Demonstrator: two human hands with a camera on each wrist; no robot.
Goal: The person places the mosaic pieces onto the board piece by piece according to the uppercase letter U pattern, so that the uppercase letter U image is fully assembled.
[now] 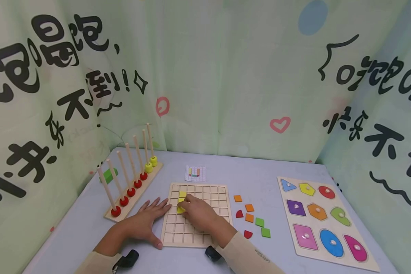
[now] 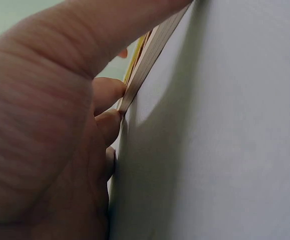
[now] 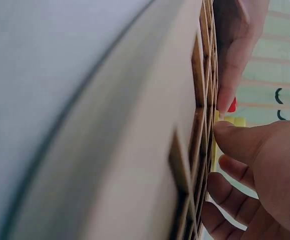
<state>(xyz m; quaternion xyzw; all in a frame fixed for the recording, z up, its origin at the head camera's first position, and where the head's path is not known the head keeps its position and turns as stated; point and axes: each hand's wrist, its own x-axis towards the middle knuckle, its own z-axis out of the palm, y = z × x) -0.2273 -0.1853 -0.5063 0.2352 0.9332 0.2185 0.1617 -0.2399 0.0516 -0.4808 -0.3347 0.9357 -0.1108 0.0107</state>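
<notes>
A wooden grid board (image 1: 196, 239) lies flat on the table, with yellow square tiles (image 1: 182, 194) in a column near its upper left. My right hand (image 1: 203, 216) reaches over the board, thumb and fingertips at the lowest yellow tile (image 1: 180, 210). In the right wrist view, the thumb (image 3: 235, 137) and index finger stand at opposite edges of this yellow piece, pinching it at the grid surface. Fingers spread, my left hand (image 1: 146, 217) rests along the board's left edge. In the left wrist view its fingertips touch the board's side (image 2: 147, 65).
Loose orange (image 1: 249, 217), green (image 1: 265, 232) and red (image 1: 248, 234) pieces lie right of the board. A pattern card (image 1: 196, 174) lies behind it. A peg stand (image 1: 110, 214) with beads is at left, a green block (image 1: 109, 176) beyond it. A shape puzzle (image 1: 299, 243) lies at right.
</notes>
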